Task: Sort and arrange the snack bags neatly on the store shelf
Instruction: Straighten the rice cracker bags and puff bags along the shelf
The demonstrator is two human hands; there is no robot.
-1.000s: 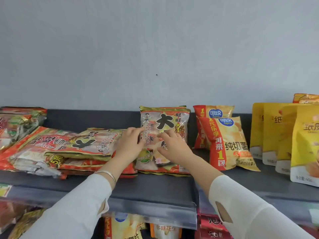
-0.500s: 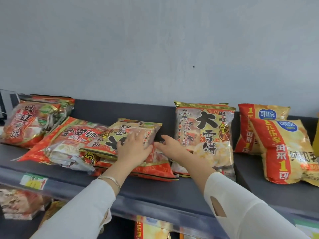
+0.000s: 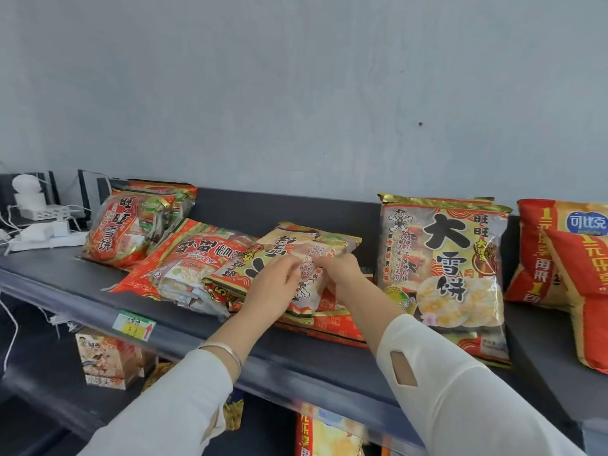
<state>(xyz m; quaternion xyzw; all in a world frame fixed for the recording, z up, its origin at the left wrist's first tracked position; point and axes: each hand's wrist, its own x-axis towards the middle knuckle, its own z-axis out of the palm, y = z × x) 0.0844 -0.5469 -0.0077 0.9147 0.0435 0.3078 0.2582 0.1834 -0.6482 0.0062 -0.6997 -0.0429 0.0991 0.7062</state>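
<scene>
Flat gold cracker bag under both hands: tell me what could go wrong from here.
1. The flat gold bag lies on a loose pile; lifting it with the left hand and right hand could drag the red bag beneath toward the front edge of the shelf.
2. The right sleeve passes close by the upright gold bag; a swing could topple it.
3. Curled fingers might crush the crackers inside.

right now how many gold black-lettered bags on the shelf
2: standing gold bag at the right; lying gold bag mid-shelf, held by left hand and right hand. Another may hide behind the standing one.
</scene>
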